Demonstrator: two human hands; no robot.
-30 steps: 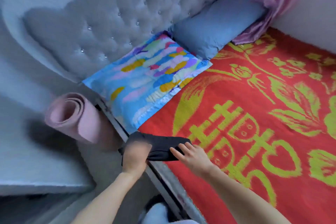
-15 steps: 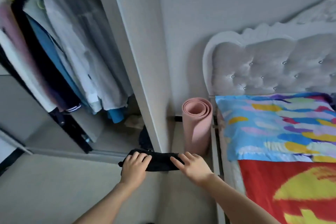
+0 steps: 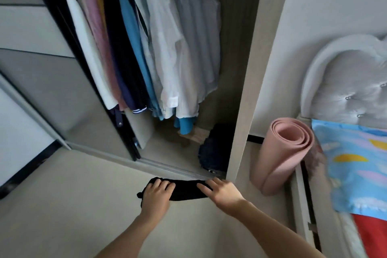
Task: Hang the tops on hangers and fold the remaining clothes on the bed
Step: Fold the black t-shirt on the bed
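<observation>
Folded black garment point(image 3: 184, 191): being held in the air as a narrow flat bundle, low in front of the open wardrobe point(image 3: 245, 90) and above the pale floor point(image 3: 73, 205).

Left hand point(image 3: 156, 195): gripping the garment's left end, fingers curling over its top edge.

Right hand point(image 3: 224, 191): lying on the right end with fingers nearly straight and spread; the thumb is hiding underneath.

Wardrobe contents: a row of clothes is hanging close together. From the left these are a pink garment point(image 3: 94, 37), a navy garment point(image 3: 123, 69), a blue top point(image 3: 134, 48) and a white shirt point(image 3: 180, 58), the shirt hanging nearest the open side. A dark bundle point(image 3: 213, 153) is sitting on the wardrobe floor against the right panel, with a pale wooden item point(image 3: 196, 135) just behind it.

Sliding door point(image 3: 52, 90): standing pushed to the left, covering that half.

Rolled pink mat point(image 3: 282, 153): standing on end between the wardrobe's side panel and the bed frame.

Bed: a grey tufted headboard point(image 3: 351, 79) is rising at the right; a patterned blue pillow point(image 3: 356, 163) is lying below it, beside a red blanket point(image 3: 370, 234).
</observation>
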